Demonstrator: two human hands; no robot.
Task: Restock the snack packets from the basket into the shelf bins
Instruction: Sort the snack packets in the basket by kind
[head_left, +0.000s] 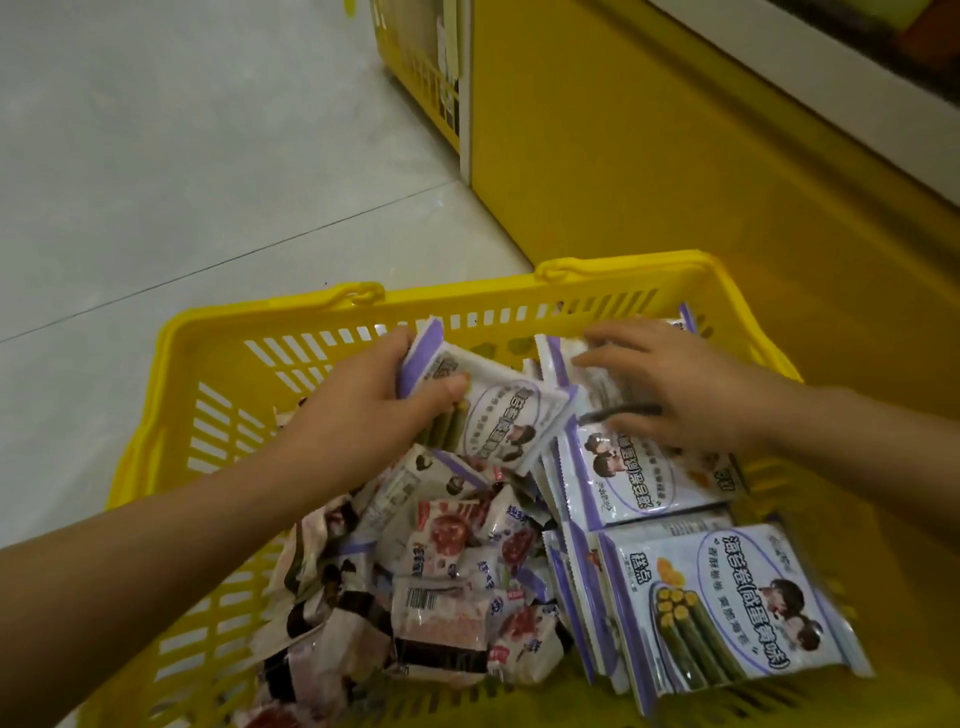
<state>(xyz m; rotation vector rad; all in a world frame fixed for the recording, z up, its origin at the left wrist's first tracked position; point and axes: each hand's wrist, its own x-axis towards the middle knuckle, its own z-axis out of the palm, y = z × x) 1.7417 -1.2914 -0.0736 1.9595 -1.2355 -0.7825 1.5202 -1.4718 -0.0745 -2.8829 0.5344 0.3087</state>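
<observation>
Left hand (363, 400) has its fingers curled around a small stack of purple-and-white seaweed packets (493, 410), holding it just above the pile in the yellow basket (218, 374). Right hand (670, 384) lies flat, fingers spread, on more purple packets (639, 478) along the basket's right side. Smaller pink snack packs (447, 571) fill the middle.

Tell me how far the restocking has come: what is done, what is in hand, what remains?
Done: nothing visible; no shelf bin is in view. In hand: the left-hand grip holds a stack of purple seaweed packets above the pile in the yellow basket; the right-hand grip rests on other purple packets. Left: nearly all; small red-and-white packets and many purple ones fill the basket.
</observation>
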